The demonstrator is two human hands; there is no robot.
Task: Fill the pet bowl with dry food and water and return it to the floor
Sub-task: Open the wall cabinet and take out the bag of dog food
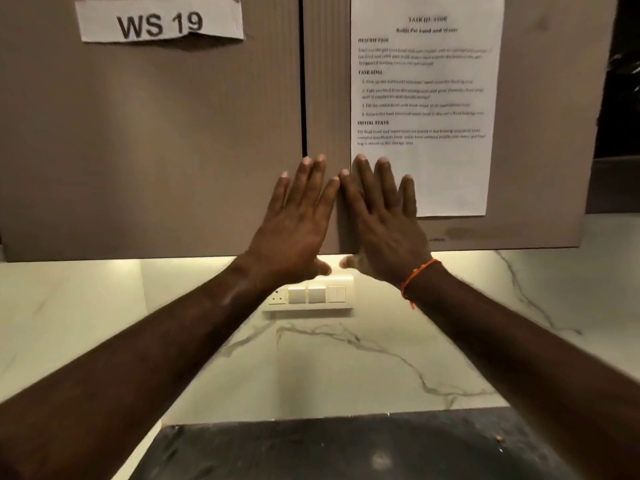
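- Two bare forearms enter from the bottom corners and converge toward the middle of the view; nearest the camera below them lies one dark counter (346,448).
- Hands, count 2: left hand (294,226) and right hand (384,223), both raised with backs toward the camera, side by side and nearly touching at the forefingers.
- Left hand: fingers straight and slightly spread, pointing up, gripping nothing; thumb stretched out low toward the right hand.
- Right hand: fingers straight and spread, pointing up, holding nothing; its fingertips overlap the lower left corner of the printed sheet (426,105). Whether either palm presses the cupboard face cannot be told.
- Wrist thread (417,275), count 1: orange, on the right wrist.
- Cupboard doors, count 2: left door (149,140) and right door (540,98), brown-grey, closed, with a dark vertical gap between them just above the left hand's fingertips.
- Paper items, count 2: one label (159,20) reading "WS 19" on the left door; one printed sheet on the right door, its small text too blurred to read in full.
- Switch panel (311,294), count 1: white, on the marble wall (346,358) below the cupboards, directly under the two hands.
- Pet bowl: not in view; neither hand has it or any food or water near its fingers.
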